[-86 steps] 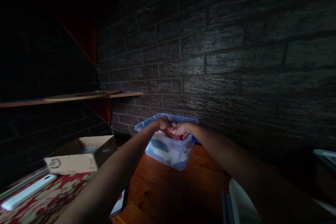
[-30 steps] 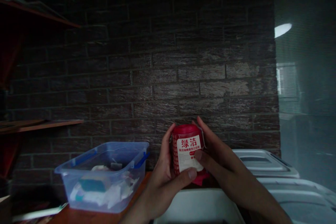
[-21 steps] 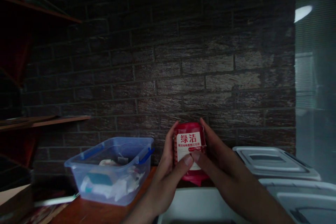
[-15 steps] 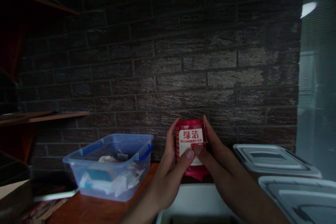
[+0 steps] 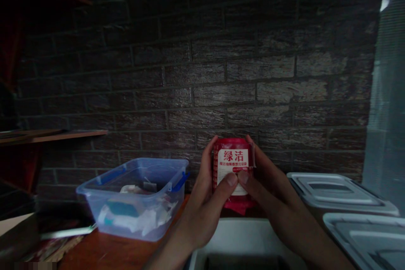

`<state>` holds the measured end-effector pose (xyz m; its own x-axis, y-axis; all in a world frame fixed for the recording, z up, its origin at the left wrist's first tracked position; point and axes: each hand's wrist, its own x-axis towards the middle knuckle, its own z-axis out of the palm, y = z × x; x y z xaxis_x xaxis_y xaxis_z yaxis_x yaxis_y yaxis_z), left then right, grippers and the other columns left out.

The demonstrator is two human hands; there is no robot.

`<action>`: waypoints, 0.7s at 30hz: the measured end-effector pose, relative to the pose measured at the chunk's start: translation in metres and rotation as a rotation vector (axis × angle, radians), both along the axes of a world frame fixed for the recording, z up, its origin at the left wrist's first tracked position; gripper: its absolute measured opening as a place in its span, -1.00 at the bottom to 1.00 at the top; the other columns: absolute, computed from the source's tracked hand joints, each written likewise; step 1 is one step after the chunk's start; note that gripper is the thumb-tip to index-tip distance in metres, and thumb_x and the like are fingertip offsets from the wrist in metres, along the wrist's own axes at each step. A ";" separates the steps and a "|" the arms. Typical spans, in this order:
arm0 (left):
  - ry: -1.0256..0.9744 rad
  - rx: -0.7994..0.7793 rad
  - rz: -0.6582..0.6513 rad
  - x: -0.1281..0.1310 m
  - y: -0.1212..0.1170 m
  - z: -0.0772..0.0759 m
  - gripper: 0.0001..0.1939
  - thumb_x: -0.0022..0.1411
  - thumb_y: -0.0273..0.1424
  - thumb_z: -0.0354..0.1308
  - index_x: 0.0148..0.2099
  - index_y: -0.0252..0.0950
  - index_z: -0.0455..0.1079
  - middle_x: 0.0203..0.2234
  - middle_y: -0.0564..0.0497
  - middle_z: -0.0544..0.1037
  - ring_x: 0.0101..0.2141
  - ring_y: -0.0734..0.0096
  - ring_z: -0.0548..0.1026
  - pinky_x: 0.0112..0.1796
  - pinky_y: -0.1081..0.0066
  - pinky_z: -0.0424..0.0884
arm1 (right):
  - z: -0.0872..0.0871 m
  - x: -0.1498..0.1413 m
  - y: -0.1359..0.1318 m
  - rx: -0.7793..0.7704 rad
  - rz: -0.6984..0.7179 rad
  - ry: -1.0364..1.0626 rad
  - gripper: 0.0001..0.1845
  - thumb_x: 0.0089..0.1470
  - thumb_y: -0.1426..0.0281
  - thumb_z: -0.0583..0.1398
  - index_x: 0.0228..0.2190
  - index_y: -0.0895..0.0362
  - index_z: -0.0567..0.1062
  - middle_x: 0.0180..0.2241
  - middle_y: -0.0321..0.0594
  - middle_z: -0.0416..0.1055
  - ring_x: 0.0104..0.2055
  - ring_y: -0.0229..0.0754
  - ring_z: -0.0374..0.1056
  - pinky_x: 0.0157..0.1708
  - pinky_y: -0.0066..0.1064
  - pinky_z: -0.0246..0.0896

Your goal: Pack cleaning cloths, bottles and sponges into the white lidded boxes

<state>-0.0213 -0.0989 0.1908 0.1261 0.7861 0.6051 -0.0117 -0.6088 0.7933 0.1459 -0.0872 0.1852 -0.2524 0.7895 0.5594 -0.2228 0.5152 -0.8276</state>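
Both hands grip a red pack of garbage bags, held upright with its white label and red Chinese lettering facing me. My left hand wraps the pack's left side, fingers behind it and thumb on the label's lower part. On the opposite side, my right hand holds it the same way, its thumb tip close beside the left one. A loose red flap hangs from the pack's bottom. Directly below is a white open bin with something dark inside.
To the left, a clear plastic box with blue handles holds crumpled white and teal items on the wooden table. Two grey-white lids lie at the right. A dark brick wall stands behind; wooden shelves jut out at left.
The view has shifted slightly, so the wall and lids sit further right. Both hands keep their hold on the pack, which appears a little higher and further right.
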 end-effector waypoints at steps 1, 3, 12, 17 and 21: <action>0.011 0.013 0.018 0.000 0.001 -0.001 -0.23 0.43 -0.16 0.13 0.51 -0.03 -0.17 0.41 -0.07 0.19 0.35 0.02 0.21 0.33 0.05 0.11 | 0.001 -0.001 0.001 -0.019 0.038 0.030 -0.23 0.23 0.14 0.30 0.37 -0.24 0.16 0.38 -0.34 0.20 0.38 -0.01 0.19 0.35 -0.04 0.09; 0.040 0.038 0.047 0.000 0.004 -0.004 -0.24 0.44 -0.17 0.11 0.51 -0.04 -0.17 0.41 -0.07 0.19 0.35 0.03 0.20 0.34 0.05 0.08 | 0.003 -0.002 0.004 -0.044 0.088 0.077 -0.22 0.22 0.18 0.32 0.37 -0.19 0.17 0.35 -0.29 0.25 0.34 0.00 0.24 0.34 -0.03 0.12; 0.022 0.082 0.074 0.000 0.008 -0.006 -0.20 0.40 -0.20 0.17 0.52 -0.09 -0.15 0.39 -0.10 0.23 0.33 -0.03 0.25 0.31 0.03 0.14 | 0.001 -0.002 0.010 -0.005 0.055 0.049 -0.29 0.27 0.17 0.26 0.36 -0.23 0.18 0.41 -0.37 0.12 0.43 0.00 0.07 0.40 0.00 -0.06; -0.023 0.046 0.046 -0.004 0.008 0.000 -0.23 0.35 -0.18 0.22 0.48 -0.13 0.02 0.34 -0.12 0.32 0.32 -0.10 0.25 0.33 -0.03 0.13 | 0.005 0.003 0.012 -0.047 0.195 0.081 -0.24 0.21 0.22 0.33 0.35 -0.20 0.21 0.38 -0.30 0.20 0.39 0.02 0.16 0.33 -0.02 0.14; -0.039 0.079 0.058 0.000 0.012 -0.005 -0.24 0.36 -0.14 0.19 0.49 -0.14 0.01 0.35 -0.13 0.30 0.35 -0.11 0.20 0.35 -0.05 0.07 | 0.006 0.003 0.013 -0.043 0.215 0.102 -0.26 0.22 0.23 0.33 0.35 -0.18 0.23 0.33 -0.28 0.29 0.34 0.00 0.25 0.30 -0.05 0.20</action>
<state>-0.0215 -0.0870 0.1861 0.0568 0.7408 0.6694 -0.0045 -0.6702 0.7421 0.1493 -0.0738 0.1909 -0.3614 0.7471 0.5578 -0.4071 0.4118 -0.8153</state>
